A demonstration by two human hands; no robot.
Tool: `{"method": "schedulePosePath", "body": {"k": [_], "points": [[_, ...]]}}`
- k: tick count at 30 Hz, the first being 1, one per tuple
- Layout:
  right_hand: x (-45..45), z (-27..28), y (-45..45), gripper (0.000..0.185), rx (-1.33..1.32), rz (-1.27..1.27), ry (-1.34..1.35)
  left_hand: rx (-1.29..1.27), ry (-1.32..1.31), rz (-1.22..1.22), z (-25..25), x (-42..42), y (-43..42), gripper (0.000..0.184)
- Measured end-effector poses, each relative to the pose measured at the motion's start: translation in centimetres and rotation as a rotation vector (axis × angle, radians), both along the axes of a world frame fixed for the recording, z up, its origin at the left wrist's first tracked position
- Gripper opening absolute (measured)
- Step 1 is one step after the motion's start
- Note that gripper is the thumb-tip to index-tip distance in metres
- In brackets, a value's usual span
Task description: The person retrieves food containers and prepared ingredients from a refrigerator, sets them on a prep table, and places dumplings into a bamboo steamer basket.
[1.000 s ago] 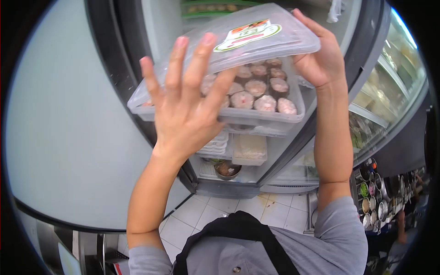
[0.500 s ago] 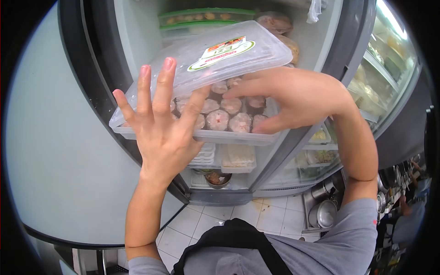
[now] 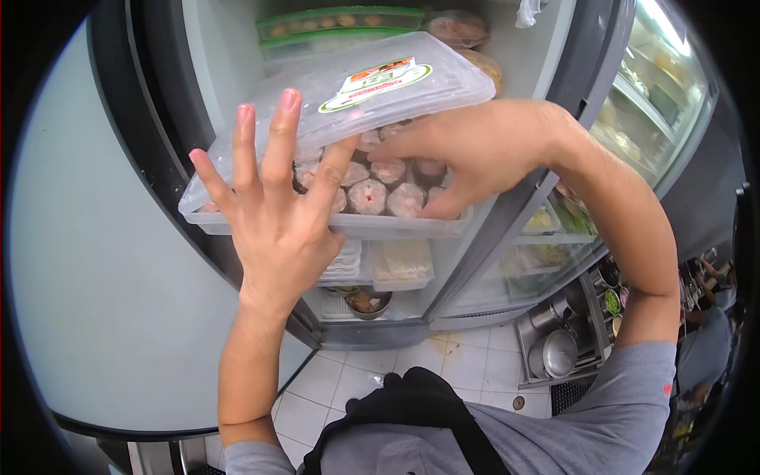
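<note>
A clear plastic container (image 3: 348, 227) at the refrigerator opening holds rows of shumai-like dumplings (image 3: 367, 196) with pale tops. Its translucent lid (image 3: 293, 111), marked with a printed label, is tilted up over them. Across the container's left front is my left hand (image 3: 281, 214), fingers spread. Its index finger reaches beneath the lid, and its thumb lies at the front rim. From the right, my right hand (image 3: 467, 154) reaches in under the lid, thumb and fingers apart around the dumplings. Some of its fingertips are hidden.
Green-lidded boxes (image 3: 340, 22) and bagged food (image 3: 459, 30) are behind the container. Below are a box of pale food (image 3: 401, 264) and a metal bowl (image 3: 369, 304). A refrigerator door (image 3: 87, 237) stands at left, pots (image 3: 554, 354) at lower right.
The view has shifted slightly, so the refrigerator and container appear a little left and higher. My right hand has moved slightly left over the dumplings; my left hand keeps its pose.
</note>
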State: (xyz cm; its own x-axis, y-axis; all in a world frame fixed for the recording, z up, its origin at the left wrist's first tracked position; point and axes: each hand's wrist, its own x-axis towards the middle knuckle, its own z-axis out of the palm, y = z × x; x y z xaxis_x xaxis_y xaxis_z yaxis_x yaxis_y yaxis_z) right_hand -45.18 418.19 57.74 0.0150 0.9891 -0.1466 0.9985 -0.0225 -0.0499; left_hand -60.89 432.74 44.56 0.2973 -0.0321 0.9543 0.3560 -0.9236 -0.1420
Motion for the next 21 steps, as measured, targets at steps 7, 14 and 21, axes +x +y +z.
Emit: {"method": "schedulePosePath", "body": {"k": [7,14,21], "points": [[-0.6,0.2,1.8,0.062,-0.092,0.038,-0.143,0.017,0.018,0.014,-0.1,0.0,0.3,0.074],[-1.6,0.3,1.8,0.06,-0.202,-0.007,-0.242,0.098,0.056,0.02,-0.4,0.3,1.1,0.097],[-1.1,-0.2,0.2,0.059,-0.083,-0.105,-0.172,0.032,0.025,-0.01,-0.5,0.9,1.1,0.086]]}}
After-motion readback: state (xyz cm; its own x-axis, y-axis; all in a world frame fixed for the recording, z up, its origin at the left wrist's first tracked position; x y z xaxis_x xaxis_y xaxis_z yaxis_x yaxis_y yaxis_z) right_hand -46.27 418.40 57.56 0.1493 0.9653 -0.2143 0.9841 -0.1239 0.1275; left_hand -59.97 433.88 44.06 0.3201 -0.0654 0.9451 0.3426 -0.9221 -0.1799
